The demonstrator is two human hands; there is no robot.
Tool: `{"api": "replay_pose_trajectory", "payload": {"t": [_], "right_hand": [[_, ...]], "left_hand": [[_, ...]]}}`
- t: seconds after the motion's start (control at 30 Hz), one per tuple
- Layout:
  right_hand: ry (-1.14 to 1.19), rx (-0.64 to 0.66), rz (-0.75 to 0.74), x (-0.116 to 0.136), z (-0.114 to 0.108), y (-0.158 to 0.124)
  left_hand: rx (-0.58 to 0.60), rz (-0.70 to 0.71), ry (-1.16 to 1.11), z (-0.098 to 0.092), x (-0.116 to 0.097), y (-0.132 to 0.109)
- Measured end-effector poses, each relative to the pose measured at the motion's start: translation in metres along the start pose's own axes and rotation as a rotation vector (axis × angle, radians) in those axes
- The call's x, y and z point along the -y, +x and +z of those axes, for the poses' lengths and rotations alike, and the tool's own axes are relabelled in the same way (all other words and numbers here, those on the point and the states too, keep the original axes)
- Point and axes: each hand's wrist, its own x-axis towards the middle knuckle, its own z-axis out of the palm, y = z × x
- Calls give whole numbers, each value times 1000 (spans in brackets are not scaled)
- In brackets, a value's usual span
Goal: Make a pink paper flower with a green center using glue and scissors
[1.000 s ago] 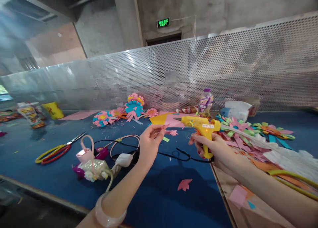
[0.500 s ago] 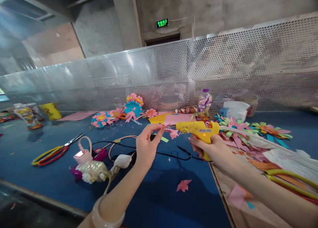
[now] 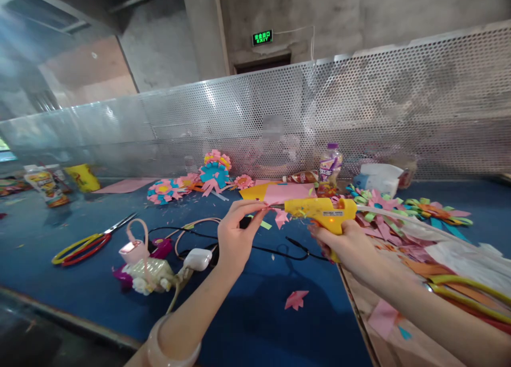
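Note:
My right hand (image 3: 339, 239) is wrapped round the handle of a yellow glue gun (image 3: 319, 210), whose nozzle points left. A small light glows on the gun's side, and a long clear glue stick trails from its back. In my left hand (image 3: 241, 226), thumb and fingers pinch a pink paper piece (image 3: 281, 218) right at the nozzle tip. Part of that piece is hidden by my fingers. Below, a pink paper cutout (image 3: 296, 300) lies by itself on the blue table (image 3: 255, 329).
Scissors (image 3: 83, 249) lie at left, beside a power strip (image 3: 149, 276) with chargers and cables. Paper flowers (image 3: 215, 174) stand near the perforated metal screen (image 3: 179, 116). A bottle (image 3: 330, 164), more flowers (image 3: 433, 210) and yellow-handled scissors (image 3: 467, 290) are at right.
The glue gun and my right hand have shifted very slightly right. My left hand keeps its pinch on the pink paper near the nozzle.

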Motion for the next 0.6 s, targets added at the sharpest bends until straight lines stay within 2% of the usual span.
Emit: {"api": "replay_pose_trajectory", "payload": {"t": [0.5, 0.6], "right_hand": [[-65, -24, -21, 0, 0, -1], [-73, -31, -62, 3, 0, -3]], "left_hand": [[17, 49, 66, -2, 2, 0], [30, 60, 85, -3, 3, 0]]}}
